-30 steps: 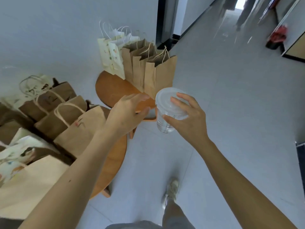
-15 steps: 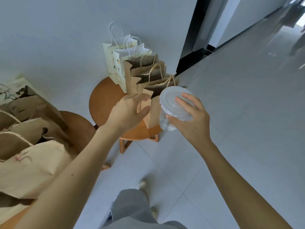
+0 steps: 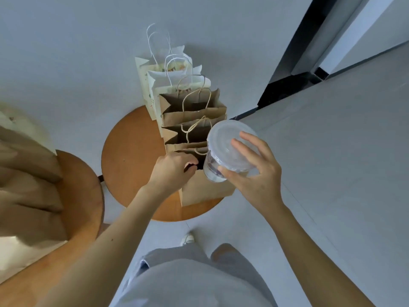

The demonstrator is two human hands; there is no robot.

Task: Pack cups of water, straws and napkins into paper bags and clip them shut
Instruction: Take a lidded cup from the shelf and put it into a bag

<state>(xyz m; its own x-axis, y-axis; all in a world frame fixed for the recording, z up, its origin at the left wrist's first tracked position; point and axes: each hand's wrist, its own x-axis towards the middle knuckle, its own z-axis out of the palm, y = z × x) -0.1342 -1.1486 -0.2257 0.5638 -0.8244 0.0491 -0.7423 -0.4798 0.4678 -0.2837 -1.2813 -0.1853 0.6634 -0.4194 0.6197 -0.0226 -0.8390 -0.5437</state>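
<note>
My right hand (image 3: 254, 180) grips the lidded clear plastic cup (image 3: 215, 171) from above, fingers spread across the lid and thumb hooked at its rim. The cup hangs just past my left fingertips, over the mouth of the nearest brown paper bag (image 3: 205, 191). My left hand (image 3: 171, 171) has its fingers curled over that bag's top edge, holding the mouth apart, I judge.

My worries: the grip sits almost wholly on a slick, ridged lid, and if it pops off, cup and water drop. The mouth is narrow, and the twine handle (image 3: 200, 151) beyond my left fingers could snag the cup's base. The thin kraft paper may buckle, or the bag may tip off the round wooden stool (image 3: 130, 156), whose edge lies under my right palm.

The cup is smooth, tapered and transparent; the bag is matt, creased and flat-sided.
</note>
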